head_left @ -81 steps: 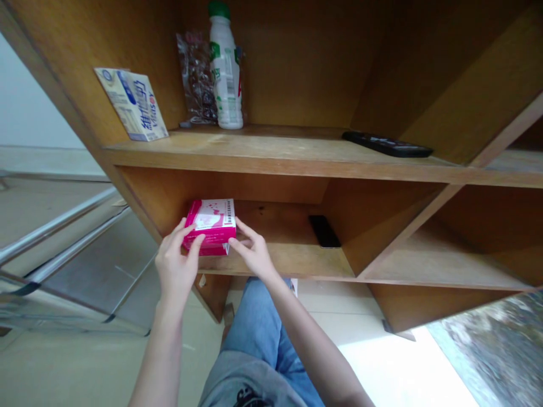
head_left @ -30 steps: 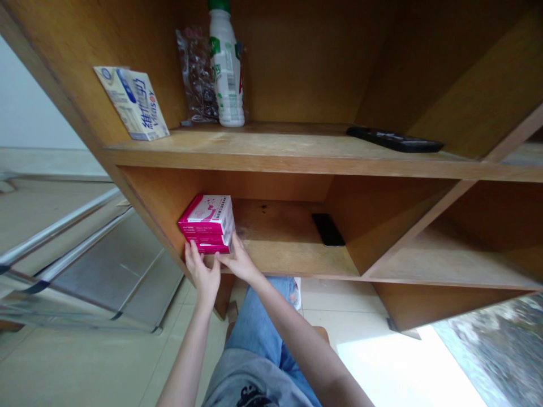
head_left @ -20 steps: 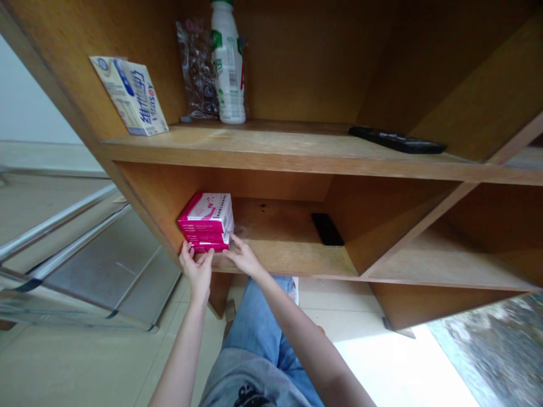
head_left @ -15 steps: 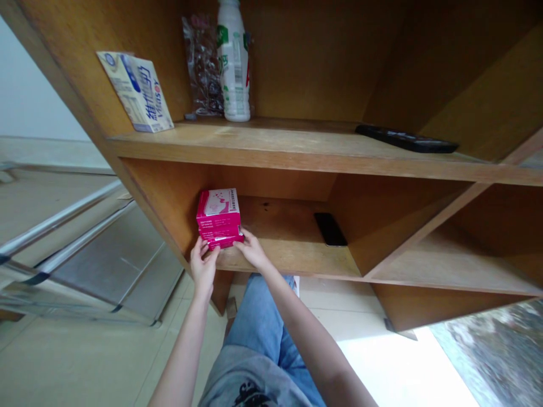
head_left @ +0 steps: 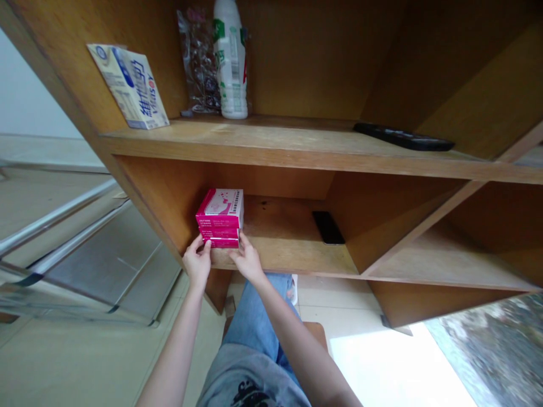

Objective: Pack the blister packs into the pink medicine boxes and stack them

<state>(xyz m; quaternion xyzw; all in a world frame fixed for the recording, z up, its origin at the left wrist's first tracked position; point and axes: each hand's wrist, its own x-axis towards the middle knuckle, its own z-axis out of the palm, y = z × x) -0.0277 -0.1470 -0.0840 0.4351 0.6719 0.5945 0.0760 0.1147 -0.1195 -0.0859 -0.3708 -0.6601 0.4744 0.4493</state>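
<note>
A stack of pink boxes [head_left: 220, 217] sits at the left front of the lower wooden shelf [head_left: 288, 254]. My left hand [head_left: 196, 264] touches the stack's lower left corner with its fingers pinched against the bottom box. My right hand [head_left: 248, 261] presses its fingertips on the stack's lower right corner. Both hands bracket the bottom box from the front.
A black phone [head_left: 327, 227] lies deeper on the same shelf. The upper shelf carries a cream drink carton [head_left: 129, 87], a clear snack bag [head_left: 199, 62], a white bottle [head_left: 230, 59] and a black remote [head_left: 403, 137]. Metal rails [head_left: 59, 226] stand at left.
Earlier both hands set one pink box down; now it lies on a stack. The stack has been nudged and squared slightly rightward, and the hands have dropped to its bottom corners.
</note>
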